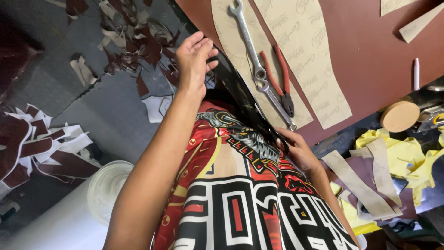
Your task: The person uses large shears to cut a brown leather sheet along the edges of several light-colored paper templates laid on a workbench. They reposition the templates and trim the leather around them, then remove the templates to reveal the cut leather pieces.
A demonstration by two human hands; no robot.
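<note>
Evidently both hands (194,58) (296,148) on dark sheet edge (240,90)

Your right hand (298,150): fingertips hidden behind the dark sheet's (240,88) near edge.
Your left hand (194,58): palm side unseen.
Far right paper patterns (418,25): cut off by the edge.
White roll (69,217): near end runs out of view.

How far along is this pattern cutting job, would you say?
Done: beige pattern pieces lie laid out on the brown sheet, and offcuts litter the floor. In hand: both the left hand and right hand grip the table's dark edge. Left: the brown sheet looks uncut.
</note>
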